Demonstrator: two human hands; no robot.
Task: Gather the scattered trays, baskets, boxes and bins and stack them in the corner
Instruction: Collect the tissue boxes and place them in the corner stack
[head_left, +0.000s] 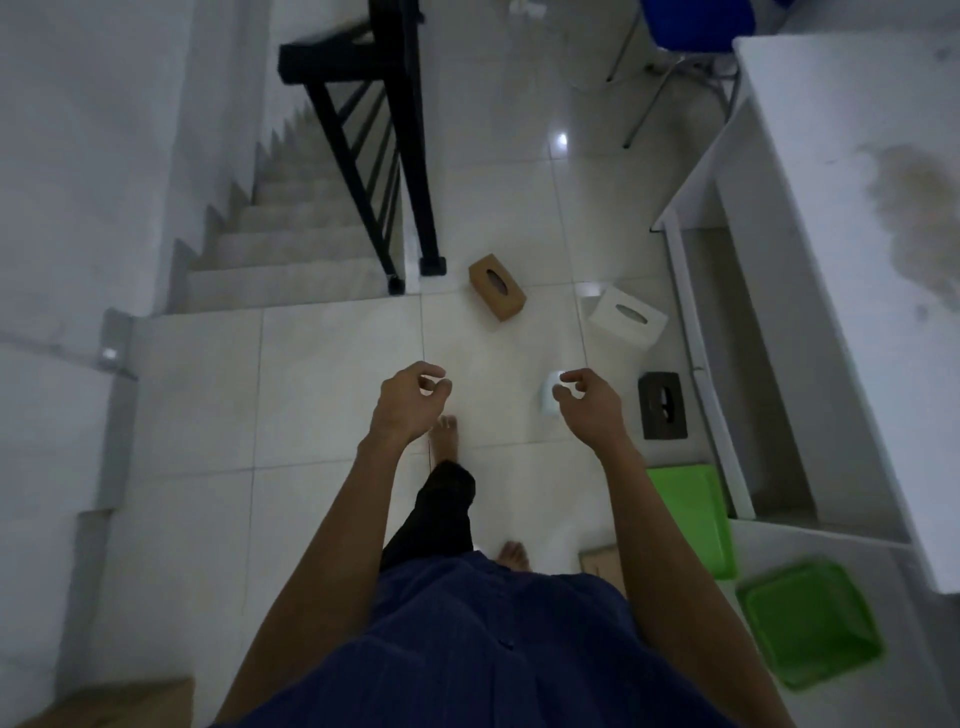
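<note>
Hands empty, fingers loosely curled, gripping nothing: left hand (410, 402) and right hand (589, 405) out over tiled floor (322, 389). Brown box (497, 287) on floor at 12 o'clock, near railing post (428, 208). White box (627, 316) at 1 o'clock. Black box (662, 406) at 3 o'clock, near right hand. Small white box (546, 400) partly hidden behind right fingers. Green tray (691, 514) at 4 o'clock by white table (831, 234); second green tray (808, 621) at 5 o'clock.

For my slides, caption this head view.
Empty left hand and right hand near brown cardboard tissue box, white tissue box and black tissue box.
</note>
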